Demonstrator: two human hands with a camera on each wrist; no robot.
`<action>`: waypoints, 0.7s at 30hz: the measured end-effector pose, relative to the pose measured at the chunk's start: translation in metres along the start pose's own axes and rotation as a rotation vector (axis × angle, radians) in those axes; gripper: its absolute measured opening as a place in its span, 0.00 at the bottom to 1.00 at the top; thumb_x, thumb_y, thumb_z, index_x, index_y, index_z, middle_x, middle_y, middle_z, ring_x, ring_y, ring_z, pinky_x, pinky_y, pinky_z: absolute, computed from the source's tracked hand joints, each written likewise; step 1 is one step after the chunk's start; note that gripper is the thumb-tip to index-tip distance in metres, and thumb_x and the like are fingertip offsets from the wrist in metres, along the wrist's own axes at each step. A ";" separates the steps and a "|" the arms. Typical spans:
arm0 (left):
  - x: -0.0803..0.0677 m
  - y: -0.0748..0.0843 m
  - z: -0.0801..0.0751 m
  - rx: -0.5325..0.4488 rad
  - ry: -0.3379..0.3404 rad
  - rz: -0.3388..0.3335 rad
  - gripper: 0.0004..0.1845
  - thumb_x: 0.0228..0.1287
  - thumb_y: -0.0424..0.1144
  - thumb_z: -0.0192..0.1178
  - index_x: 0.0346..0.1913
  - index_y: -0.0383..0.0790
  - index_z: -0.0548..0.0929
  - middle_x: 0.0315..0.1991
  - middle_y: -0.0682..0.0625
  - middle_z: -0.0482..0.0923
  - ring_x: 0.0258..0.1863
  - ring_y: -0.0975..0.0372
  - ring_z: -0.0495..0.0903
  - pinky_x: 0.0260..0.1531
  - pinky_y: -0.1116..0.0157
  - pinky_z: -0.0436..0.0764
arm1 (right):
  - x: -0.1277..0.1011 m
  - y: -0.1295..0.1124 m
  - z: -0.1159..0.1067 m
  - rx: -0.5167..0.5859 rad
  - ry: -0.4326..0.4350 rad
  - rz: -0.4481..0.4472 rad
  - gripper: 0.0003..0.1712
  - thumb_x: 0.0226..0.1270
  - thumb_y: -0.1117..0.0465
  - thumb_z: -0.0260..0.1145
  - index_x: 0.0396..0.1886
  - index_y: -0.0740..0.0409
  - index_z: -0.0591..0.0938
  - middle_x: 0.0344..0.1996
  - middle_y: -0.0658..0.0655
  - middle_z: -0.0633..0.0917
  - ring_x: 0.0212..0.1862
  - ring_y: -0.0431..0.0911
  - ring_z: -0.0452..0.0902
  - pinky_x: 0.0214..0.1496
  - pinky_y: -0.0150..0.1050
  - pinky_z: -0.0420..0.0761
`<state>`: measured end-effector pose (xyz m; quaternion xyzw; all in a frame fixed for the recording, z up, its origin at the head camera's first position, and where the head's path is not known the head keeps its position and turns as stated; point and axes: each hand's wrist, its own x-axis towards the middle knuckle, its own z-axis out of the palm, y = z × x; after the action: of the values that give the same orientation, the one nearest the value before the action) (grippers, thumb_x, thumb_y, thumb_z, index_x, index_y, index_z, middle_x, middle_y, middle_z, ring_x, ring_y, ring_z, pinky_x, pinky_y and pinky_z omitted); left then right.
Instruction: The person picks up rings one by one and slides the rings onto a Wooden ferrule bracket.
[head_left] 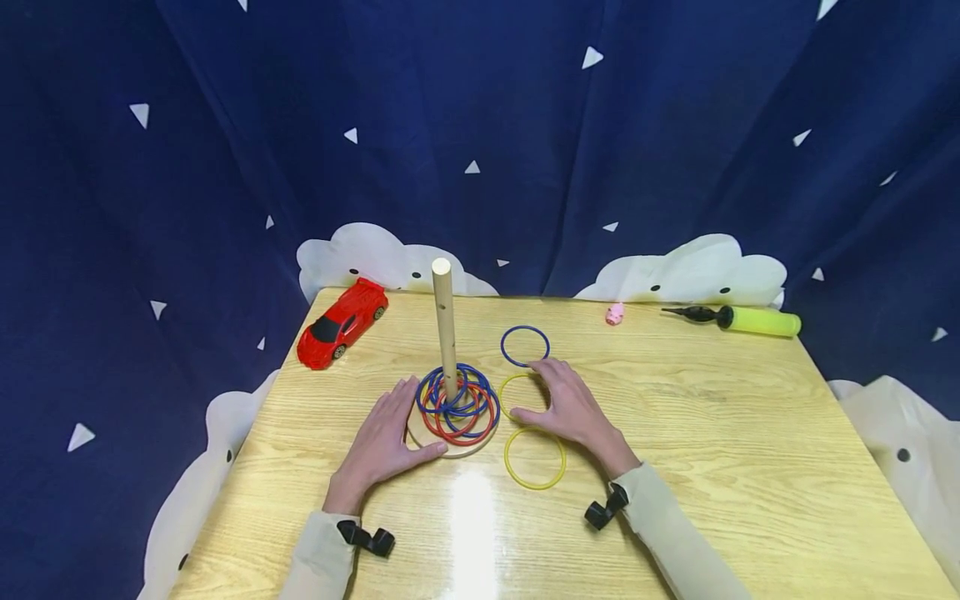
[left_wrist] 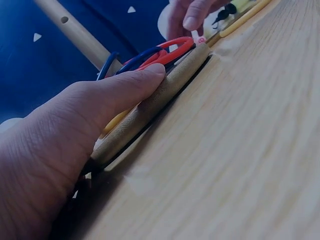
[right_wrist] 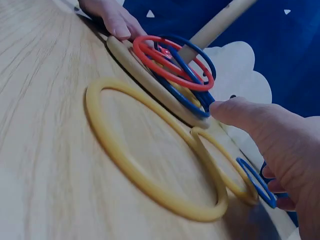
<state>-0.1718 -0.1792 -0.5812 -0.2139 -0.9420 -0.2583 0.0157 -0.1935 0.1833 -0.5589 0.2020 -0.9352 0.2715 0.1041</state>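
Observation:
A ring toss stand has an upright wooden peg [head_left: 445,325] on a round wooden base [head_left: 468,451]. Red rings [head_left: 459,442] and blue rings [head_left: 427,392] lie heaped around the peg's foot, with some yellow showing beneath. My left hand [head_left: 382,437] holds the base from the left, its thumb on the front edge in the left wrist view. Right of the stand, my right hand [head_left: 566,404] hovers with thumb and fingers spread over a yellow ring [head_left: 504,385], partly hiding it. A nearer yellow ring [head_left: 536,486] lies on the table, and a loose blue ring [head_left: 525,327] lies beyond.
At the table's back left stands a red toy car [head_left: 345,323]. A small pink pig figure [head_left: 614,314] and a yellow-green hand pump [head_left: 761,322] lie along the back right. Behind the wooden table [head_left: 712,433] hangs a dark blue curtain [head_left: 480,100] with white clouds.

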 end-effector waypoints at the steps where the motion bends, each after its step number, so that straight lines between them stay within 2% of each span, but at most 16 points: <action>1: 0.000 0.000 0.000 0.000 -0.001 0.000 0.67 0.52 0.82 0.62 0.85 0.42 0.52 0.84 0.47 0.52 0.84 0.55 0.48 0.82 0.52 0.51 | -0.001 0.001 0.000 0.002 -0.006 0.011 0.57 0.53 0.26 0.75 0.71 0.60 0.76 0.67 0.63 0.78 0.70 0.58 0.71 0.75 0.57 0.69; 8: 0.002 0.000 -0.002 0.008 0.004 0.006 0.68 0.51 0.81 0.63 0.85 0.42 0.52 0.84 0.47 0.52 0.84 0.55 0.49 0.82 0.51 0.51 | -0.006 0.007 0.005 -0.007 -0.028 0.037 0.59 0.49 0.22 0.75 0.69 0.60 0.77 0.63 0.59 0.78 0.67 0.55 0.73 0.71 0.54 0.74; 13: 0.003 0.002 -0.003 0.009 0.008 0.013 0.68 0.51 0.81 0.64 0.85 0.41 0.53 0.84 0.46 0.53 0.84 0.53 0.50 0.81 0.48 0.52 | -0.005 0.009 0.006 -0.044 -0.027 0.025 0.59 0.46 0.25 0.78 0.67 0.62 0.78 0.60 0.60 0.78 0.63 0.56 0.74 0.68 0.54 0.75; 21: 0.000 0.000 -0.001 0.003 -0.007 -0.014 0.68 0.52 0.82 0.61 0.85 0.43 0.51 0.84 0.48 0.51 0.84 0.56 0.48 0.82 0.51 0.50 | -0.003 0.016 -0.005 -0.075 -0.049 0.062 0.55 0.45 0.31 0.80 0.65 0.64 0.81 0.54 0.60 0.78 0.55 0.57 0.74 0.59 0.53 0.78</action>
<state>-0.1720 -0.1794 -0.5807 -0.2084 -0.9438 -0.2563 0.0107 -0.1974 0.1993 -0.5626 0.1754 -0.9529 0.2342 0.0804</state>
